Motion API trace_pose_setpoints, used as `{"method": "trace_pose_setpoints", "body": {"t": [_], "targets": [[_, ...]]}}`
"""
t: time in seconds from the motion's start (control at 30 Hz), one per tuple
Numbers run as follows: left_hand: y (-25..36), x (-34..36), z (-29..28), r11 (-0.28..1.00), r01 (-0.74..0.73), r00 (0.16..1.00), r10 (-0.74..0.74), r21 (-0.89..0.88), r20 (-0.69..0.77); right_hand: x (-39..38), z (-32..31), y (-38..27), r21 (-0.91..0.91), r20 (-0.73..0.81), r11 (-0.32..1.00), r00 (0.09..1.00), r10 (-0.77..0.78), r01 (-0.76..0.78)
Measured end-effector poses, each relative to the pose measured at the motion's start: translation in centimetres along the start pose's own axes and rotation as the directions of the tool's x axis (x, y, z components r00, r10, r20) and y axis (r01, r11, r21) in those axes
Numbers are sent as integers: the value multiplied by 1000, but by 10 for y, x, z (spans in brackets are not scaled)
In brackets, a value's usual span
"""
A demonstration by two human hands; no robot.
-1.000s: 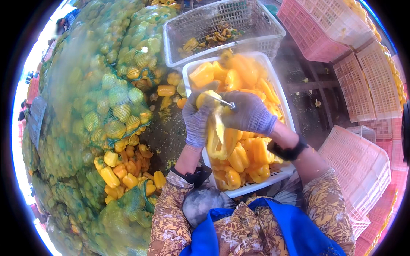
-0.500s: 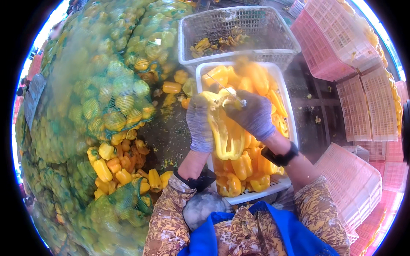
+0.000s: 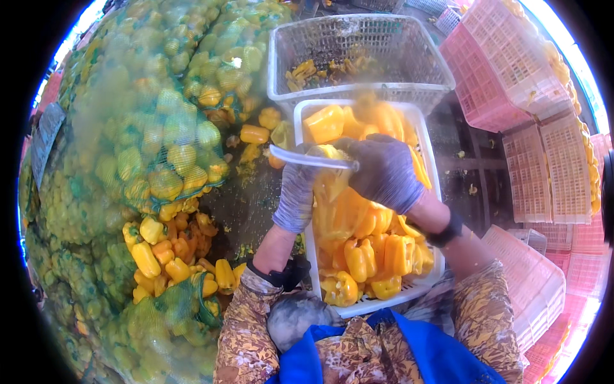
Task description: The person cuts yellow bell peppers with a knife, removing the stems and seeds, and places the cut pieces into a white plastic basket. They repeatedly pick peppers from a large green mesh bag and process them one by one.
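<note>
My left hand (image 3: 296, 192), in a grey glove, grips a yellow bell pepper (image 3: 330, 192), blurred, over a white crate (image 3: 309, 249). The gloved right hand (image 3: 387, 171) is closed on a knife (image 3: 310, 159); its pale, slightly curved blade points left across the pepper's top, and the fingers hide its handle. It cannot be seen whether the blade touches the pepper. Beneath both hands, the crate is heaped with yellow bell peppers (image 3: 361, 259).
Beyond it stands a larger white crate (image 3: 281, 89) with yellow scraps. Green mesh sacks of peppers (image 3: 169, 141) pile up on the left, loose peppers (image 3: 163, 253) spilling from one. Pink crates (image 3: 531, 281) line the right side. Scraps litter the dark floor (image 3: 246, 217).
The knife has turned, so its blade now lies broadside above the pepper, pointing left. The right hand has shifted slightly right and down. The pepper's opened side no longer shows clearly.
</note>
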State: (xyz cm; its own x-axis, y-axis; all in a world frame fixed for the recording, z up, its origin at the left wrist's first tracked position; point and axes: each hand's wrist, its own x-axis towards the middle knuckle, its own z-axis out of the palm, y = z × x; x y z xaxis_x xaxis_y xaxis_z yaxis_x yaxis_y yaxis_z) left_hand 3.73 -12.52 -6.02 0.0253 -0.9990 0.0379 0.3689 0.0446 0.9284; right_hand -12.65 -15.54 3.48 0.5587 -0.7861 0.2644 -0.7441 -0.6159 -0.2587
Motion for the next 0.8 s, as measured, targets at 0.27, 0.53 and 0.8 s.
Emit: {"method": "trace_pose_setpoints", "body": {"t": [0.27,0.53,0.8], "targets": [[7,4,25,832,404,892,-450,-380,-39,29,8,40,17,-410,999,912,-24,34],[16,37,-32,938,204,968,-236,-279,-83,89,-27,142,-92,-106,813,817,566,-575],[-1,49,-37,924,244,932,-307,-294,-192,88,70,158,-323,189,889,898,397,-325]]}}
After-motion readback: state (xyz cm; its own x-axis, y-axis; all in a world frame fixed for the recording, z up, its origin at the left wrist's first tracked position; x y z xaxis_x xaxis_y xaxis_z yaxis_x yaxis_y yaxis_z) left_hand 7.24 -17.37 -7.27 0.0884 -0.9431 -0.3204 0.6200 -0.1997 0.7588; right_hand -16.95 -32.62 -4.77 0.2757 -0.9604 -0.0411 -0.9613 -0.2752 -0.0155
